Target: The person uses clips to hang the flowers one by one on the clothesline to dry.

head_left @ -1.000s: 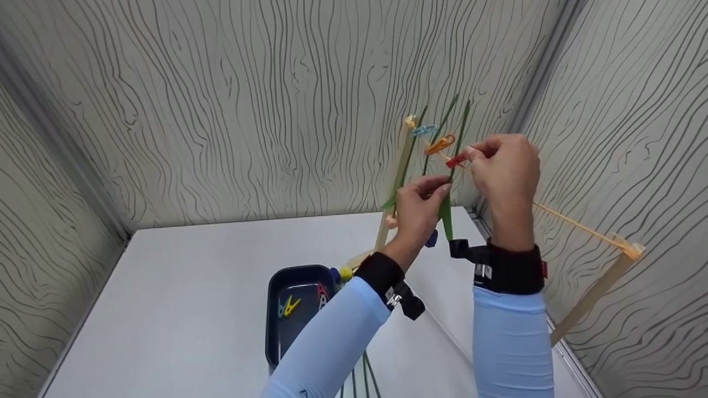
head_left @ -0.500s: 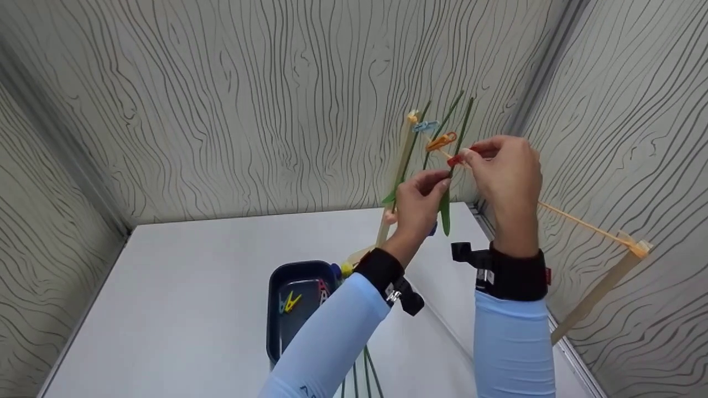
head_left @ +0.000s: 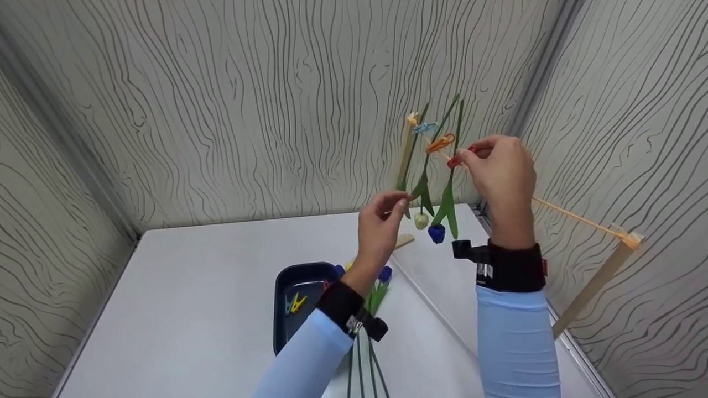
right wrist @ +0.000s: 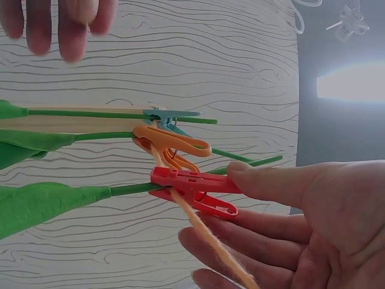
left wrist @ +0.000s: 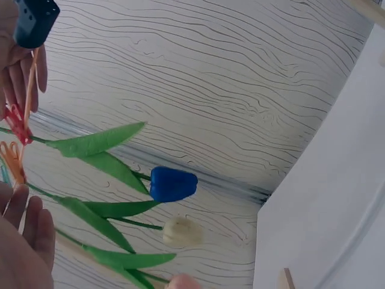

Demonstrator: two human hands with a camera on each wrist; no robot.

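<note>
My right hand [head_left: 500,171] holds a red clothespin [right wrist: 192,188] by its handles, thumb on one and fingers against the other. The clothespin's jaws sit on the orange string [right wrist: 210,241] and the stem of an upside-down blue tulip [left wrist: 173,184]. Beside it, an orange clothespin [right wrist: 174,143] keeps a cream tulip [left wrist: 182,233] on the string. Farther along is a light-blue clothespin [right wrist: 171,113] with another flower stem. My left hand [head_left: 379,226] is off the blue tulip's stem, its fingers loosely bent near the hanging leaves.
A dark blue tray [head_left: 279,315] on the white table contains a yellow clothespin [head_left: 297,303] and others. More tulips [head_left: 385,273] lie right of it, partly behind my left forearm. The string runs to a wooden post [head_left: 594,287] at right.
My left hand has let go of the blue tulip's stem and moved left and down, uncovering the hanging blooms. The right hand stays at the red clothespin.
</note>
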